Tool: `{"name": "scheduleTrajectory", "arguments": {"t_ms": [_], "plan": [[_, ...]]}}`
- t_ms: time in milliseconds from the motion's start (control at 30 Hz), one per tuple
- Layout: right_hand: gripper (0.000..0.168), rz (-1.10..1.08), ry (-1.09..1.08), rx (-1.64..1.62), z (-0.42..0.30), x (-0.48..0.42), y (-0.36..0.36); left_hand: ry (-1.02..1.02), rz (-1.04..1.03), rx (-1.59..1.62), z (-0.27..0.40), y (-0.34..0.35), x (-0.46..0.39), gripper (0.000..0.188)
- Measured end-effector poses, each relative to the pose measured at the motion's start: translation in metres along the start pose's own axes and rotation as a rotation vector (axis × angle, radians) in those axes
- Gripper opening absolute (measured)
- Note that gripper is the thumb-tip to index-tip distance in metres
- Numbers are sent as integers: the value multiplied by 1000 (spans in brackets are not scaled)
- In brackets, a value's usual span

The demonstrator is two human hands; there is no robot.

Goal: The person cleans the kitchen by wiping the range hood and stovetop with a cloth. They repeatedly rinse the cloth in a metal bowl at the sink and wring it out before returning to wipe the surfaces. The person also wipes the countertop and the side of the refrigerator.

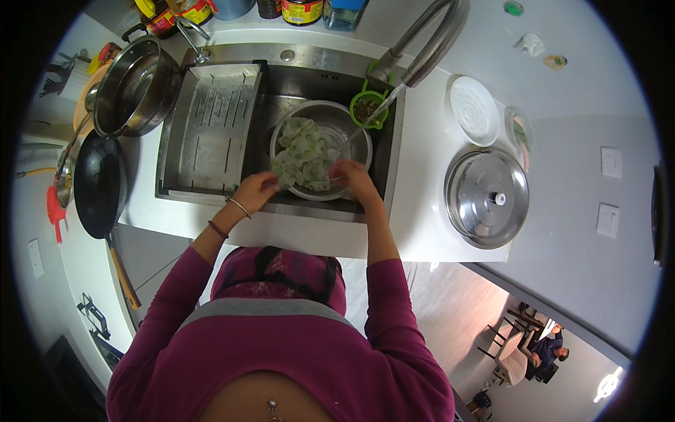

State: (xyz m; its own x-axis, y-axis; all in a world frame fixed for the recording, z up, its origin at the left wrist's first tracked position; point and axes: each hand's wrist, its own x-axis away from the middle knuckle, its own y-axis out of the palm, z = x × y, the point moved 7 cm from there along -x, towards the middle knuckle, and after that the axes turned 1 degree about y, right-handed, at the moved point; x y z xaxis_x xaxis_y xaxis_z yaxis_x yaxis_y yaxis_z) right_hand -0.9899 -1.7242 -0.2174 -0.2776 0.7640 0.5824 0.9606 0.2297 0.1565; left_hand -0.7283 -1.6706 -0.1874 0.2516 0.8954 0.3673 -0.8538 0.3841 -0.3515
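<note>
A wet, pale cloth with green spots (302, 154) lies bunched in a round metal basin (364, 150) inside the steel sink (393, 174). My left hand (258, 192) pinches the cloth's near left edge at the basin's rim. At the cloth's lower right, my right hand (352, 176) is over the basin's near right side, fingers curled; its grip is not clear. Water runs from the pull-down faucet (422, 63) into the basin's right part. A green strainer (369, 109) holding brownish scraps hangs at the sink's back right.
A slotted steel drain tray (211, 137) covers the sink's left part. Left of it stand a metal pot (134, 87) and a black wok (98, 184). On the right counter lie a white plate (473, 111) and a steel lid (486, 198). A person (548, 351) sits farther off.
</note>
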Motion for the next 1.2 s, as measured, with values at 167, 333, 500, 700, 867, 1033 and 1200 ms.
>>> {"name": "scheduleTrajectory", "arguments": {"t_ms": [167,333,500,700,867,1033,1200], "plan": [[23,-372,-125,-559,-33,34,32,89,3,272,37,7,-4,28],[23,-533,-167,-767,-48,47,54,156,-90,472,83,29,-13,30],[25,-575,-166,-788,-53,51,64,160,-119,463,104,34,-10,30],[30,-601,-160,-854,-61,63,66,145,-82,485,72,31,-7,27],[36,-561,-136,-883,-53,58,62,99,-56,484,62,26,-1,26],[32,-229,-105,-769,-38,36,34,82,-57,466,45,24,-1,26],[15,190,-228,-516,-66,24,-11,25,-26,420,31,17,2,25]]}}
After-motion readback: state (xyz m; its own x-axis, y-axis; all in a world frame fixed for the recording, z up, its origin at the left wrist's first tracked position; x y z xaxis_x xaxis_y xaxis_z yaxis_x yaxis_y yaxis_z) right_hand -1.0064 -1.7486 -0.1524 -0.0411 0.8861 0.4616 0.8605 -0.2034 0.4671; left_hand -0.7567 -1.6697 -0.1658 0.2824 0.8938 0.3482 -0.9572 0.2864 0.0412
